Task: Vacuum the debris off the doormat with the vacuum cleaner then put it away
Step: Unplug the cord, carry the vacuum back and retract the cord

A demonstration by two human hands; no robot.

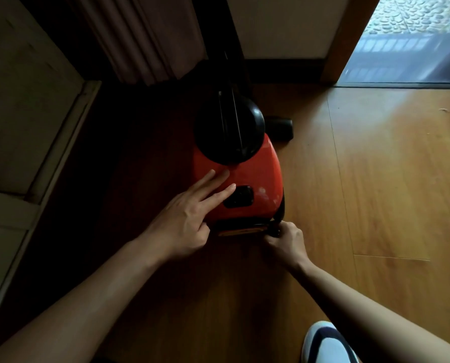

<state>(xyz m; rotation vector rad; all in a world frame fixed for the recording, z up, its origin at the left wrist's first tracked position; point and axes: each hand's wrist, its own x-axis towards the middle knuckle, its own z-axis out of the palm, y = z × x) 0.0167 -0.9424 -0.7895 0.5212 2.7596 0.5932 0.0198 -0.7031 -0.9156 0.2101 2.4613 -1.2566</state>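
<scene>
left hand [189,218] lies flat, fingers straight, on the rounded red plastic vacuum cleaner [255,179], probably steadying it while right hand [286,239] just beside pinches a small black part [274,227] at its rear corner (cord maybe, can't tell), all low on the wooden floor [375,179]

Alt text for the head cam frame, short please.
A person's left hand rests with straight fingers on a red vacuum cleaner on a wooden floor, while the right hand grips a small black part at its rear corner. An open doorway is at upper right.
</scene>
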